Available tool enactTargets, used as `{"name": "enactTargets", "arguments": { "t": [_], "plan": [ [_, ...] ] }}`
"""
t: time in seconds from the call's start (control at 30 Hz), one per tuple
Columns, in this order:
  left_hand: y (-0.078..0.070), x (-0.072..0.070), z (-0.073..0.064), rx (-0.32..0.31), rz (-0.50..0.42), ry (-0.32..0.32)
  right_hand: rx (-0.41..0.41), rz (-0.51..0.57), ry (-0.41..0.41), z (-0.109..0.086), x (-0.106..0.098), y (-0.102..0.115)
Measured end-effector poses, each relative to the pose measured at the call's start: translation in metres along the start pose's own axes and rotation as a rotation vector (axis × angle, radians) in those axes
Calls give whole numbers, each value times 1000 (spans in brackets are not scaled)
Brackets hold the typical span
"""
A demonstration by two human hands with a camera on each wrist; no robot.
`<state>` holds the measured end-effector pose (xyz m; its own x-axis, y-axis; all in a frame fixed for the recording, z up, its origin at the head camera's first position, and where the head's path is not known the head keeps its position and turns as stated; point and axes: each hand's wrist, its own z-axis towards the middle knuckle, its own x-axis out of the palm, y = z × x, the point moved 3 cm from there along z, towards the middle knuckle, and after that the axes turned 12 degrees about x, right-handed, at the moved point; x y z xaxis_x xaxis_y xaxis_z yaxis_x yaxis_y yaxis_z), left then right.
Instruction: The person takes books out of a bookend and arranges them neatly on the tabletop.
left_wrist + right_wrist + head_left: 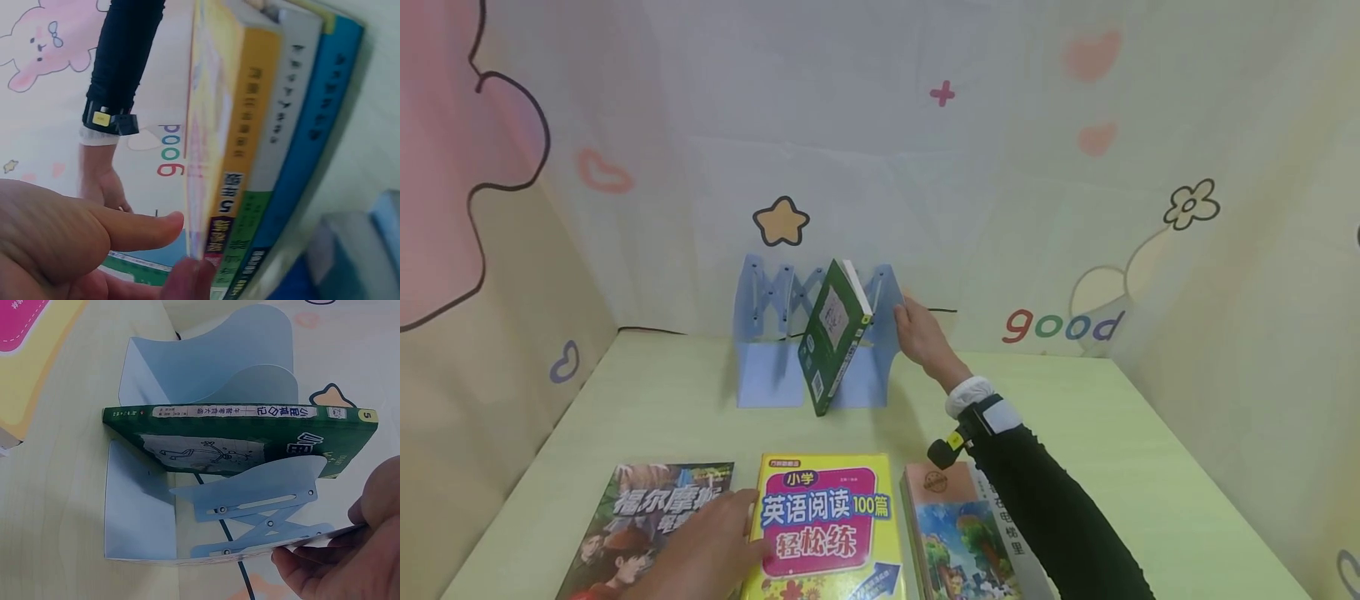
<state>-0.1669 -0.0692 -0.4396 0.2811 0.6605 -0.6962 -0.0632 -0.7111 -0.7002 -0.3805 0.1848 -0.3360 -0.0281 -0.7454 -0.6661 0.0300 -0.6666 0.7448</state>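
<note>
At the back of the table a light blue expandable bookend (770,377) has a green book (835,337) leaning in it, tilted. My right hand (925,337) pinches the bookend's right end panel; in the right wrist view the fingers and thumb (350,550) are on that panel's edge. Near the front my left hand (711,542) is at the left edge of a yellow English reading book (827,517). Its thumb (147,228) lies over the cover side, fingers by the spine; firm contact is unclear. This book tops a stack with grey-green (284,106) and blue (325,119) spines below.
A dark comic-style book (617,533) lies at front left, partly behind my left hand. Front right holds another book stack (962,533), partly under my right sleeve (1052,500). Printed curtains (850,100) hang behind and beside the table (1112,467).
</note>
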Motion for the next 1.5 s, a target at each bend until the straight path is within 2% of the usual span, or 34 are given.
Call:
{"name": "enactTargets", "arguments": {
  "t": [0.17,0.33,0.47,0.63,0.87,1.03,1.17,1.5],
  "plan": [
    [-5,-9,-2,-7,109,11,-11,1,0,-2,-1,2],
    [-9,-17,-4,-4,134,9,-10,13,8,-3,-2,2],
    [-13,-23,-5,1,127,-14,-10,19,17,-2,-2,2],
    [-17,-31,-6,56,141,-54,-11,20,19,-4,-2,2],
    [-30,-55,-4,74,208,-113,-10,7,10,-4,-2,2],
    [-40,-78,-6,141,256,-177,-12,-9,3,-3,-2,2],
    [-49,-93,-7,201,230,-217,-12,-20,7,-2,-1,1],
    [-82,-115,1,330,186,-271,-36,-127,-21,-1,2,2]
  ]
}}
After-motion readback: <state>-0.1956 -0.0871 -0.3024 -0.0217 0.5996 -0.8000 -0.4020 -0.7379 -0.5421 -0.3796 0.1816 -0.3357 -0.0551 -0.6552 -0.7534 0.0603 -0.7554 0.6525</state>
